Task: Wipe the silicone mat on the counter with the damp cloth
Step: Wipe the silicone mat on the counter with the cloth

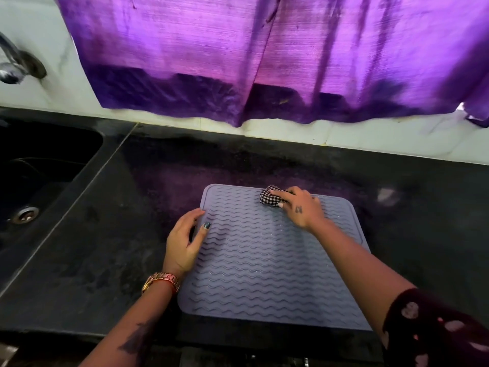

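fingers (pixel 284 194) on cloth (pixel 271 198) near mat's (pixel 264 260) far edge

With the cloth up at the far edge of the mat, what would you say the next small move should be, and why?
Probably draw the right hand and its checked cloth toward the near edge of the silicone mat in one stroke. The cloth sits at the far edge, so most of the ridged surface lies nearer, and the left hand rests on the left edge, apparently steadying it.

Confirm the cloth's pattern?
Black-and-white houndstooth check on the cloth, seen in the head view.
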### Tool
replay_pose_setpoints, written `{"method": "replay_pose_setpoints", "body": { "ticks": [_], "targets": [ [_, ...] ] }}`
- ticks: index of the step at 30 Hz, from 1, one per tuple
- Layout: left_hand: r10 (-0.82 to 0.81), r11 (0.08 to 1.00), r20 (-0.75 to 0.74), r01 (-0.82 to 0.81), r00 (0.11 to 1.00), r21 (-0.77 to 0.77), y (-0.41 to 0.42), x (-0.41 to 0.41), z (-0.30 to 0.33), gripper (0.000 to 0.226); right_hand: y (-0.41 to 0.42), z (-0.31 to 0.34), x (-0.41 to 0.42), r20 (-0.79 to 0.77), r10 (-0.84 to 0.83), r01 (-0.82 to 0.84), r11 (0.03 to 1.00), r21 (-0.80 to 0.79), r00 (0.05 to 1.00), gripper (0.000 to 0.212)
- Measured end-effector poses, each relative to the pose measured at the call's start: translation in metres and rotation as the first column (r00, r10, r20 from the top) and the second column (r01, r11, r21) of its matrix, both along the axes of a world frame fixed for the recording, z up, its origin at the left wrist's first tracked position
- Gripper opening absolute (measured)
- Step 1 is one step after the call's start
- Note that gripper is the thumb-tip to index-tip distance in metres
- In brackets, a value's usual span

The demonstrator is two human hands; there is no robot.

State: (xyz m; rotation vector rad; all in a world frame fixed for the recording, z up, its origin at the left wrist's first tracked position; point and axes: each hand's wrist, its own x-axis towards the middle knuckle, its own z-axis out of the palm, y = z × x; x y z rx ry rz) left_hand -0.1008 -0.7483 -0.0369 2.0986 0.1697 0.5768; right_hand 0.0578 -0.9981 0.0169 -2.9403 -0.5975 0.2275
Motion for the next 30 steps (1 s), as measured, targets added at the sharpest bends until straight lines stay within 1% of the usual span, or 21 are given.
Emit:
{"method": "replay_pose_setpoints", "body": {
  "ticks": [2, 3, 6, 9, 11, 13, 14, 16, 19, 20, 21, 23, 25, 26, 30],
  "targets": [
    [-0.001, 0.993, -0.045, 0.006, 0.999, 0.116, -0.001, 0.001, -0.004, 0.065, -0.013, -0.006, -0.011, 0.104, -0.061, 0.067, 0.996, -0.051, 0.993, 0.043],
    [0.011, 0.983, -0.068, 0.001, 0.998, 0.183, -0.002, 0.002, -0.005, 0.071, -0.017, -0.012, -0.019, 0.117, -0.087, 0.096, 0.993, -0.07, 0.989, 0.044],
    [0.085, 0.935, -0.162, -0.022, 0.983, 0.354, -0.008, 0.006, -0.002, 0.076, -0.022, -0.02, -0.024, 0.07, -0.102, 0.109, 0.989, -0.098, 0.992, 0.046],
    [0.13, 0.869, -0.24, 0.006, 0.962, 0.495, -0.012, 0.007, 0.001, 0.084, -0.022, -0.007, -0.008, -0.013, -0.048, 0.046, 0.993, -0.105, 0.999, 0.046],
    [0.148, 0.82, -0.258, 0.027, 0.955, 0.572, -0.013, 0.007, 0.001, 0.093, -0.028, 0.0, -0.001, 0.02, -0.03, 0.031, 0.995, -0.098, 0.999, 0.044],
    [0.155, 0.801, -0.267, 0.037, 0.951, 0.598, -0.013, 0.007, 0.001, 0.098, -0.039, -0.002, -0.003, 0.127, -0.069, 0.086, 0.988, -0.131, 0.99, 0.044],
    [0.159, 0.8, -0.278, 0.041, 0.947, 0.598, -0.012, 0.008, 0.0, 0.099, -0.044, -0.008, -0.008, 0.144, -0.096, 0.117, 0.983, -0.144, 0.985, 0.044],
    [0.172, 0.794, -0.312, 0.055, 0.934, 0.605, -0.012, 0.009, 0.0, 0.098, -0.051, -0.019, -0.017, 0.105, -0.132, 0.146, 0.98, -0.137, 0.986, 0.045],
    [0.178, 0.78, -0.336, 0.075, 0.925, 0.621, -0.012, 0.01, 0.0, 0.099, -0.052, -0.011, -0.009, 0.045, -0.108, 0.113, 0.988, -0.109, 0.993, 0.045],
    [0.177, 0.78, -0.339, 0.079, 0.924, 0.621, -0.012, 0.01, 0.0, 0.099, -0.052, -0.006, -0.004, 0.059, -0.096, 0.102, 0.988, -0.118, 0.994, 0.045],
    [0.182, 0.781, -0.342, 0.076, 0.922, 0.619, -0.012, 0.01, 0.0, 0.097, -0.054, -0.003, -0.002, 0.107, -0.101, 0.115, 0.984, -0.136, 0.989, 0.044],
    [0.191, 0.783, -0.352, 0.074, 0.916, 0.618, -0.012, 0.01, 0.001, 0.095, -0.065, -0.006, -0.004, 0.194, -0.19, 0.22, 0.965, -0.143, 0.962, 0.044],
    [0.19, 0.781, -0.362, 0.083, 0.912, 0.619, -0.013, 0.011, 0.001, 0.097, -0.08, -0.017, -0.013, 0.179, -0.294, 0.317, 0.941, -0.118, 0.939, 0.045],
    [0.19, 0.782, -0.366, 0.085, 0.911, 0.617, -0.013, 0.012, 0.0, 0.098, -0.084, -0.021, -0.017, 0.157, -0.311, 0.331, 0.936, -0.119, 0.937, 0.045],
    [0.183, 0.786, -0.352, 0.078, 0.918, 0.613, -0.012, 0.013, 0.0, 0.103, -0.08, -0.006, 0.001, 0.075, -0.305, 0.312, 0.942, -0.125, 0.949, 0.044]
  ]
}}
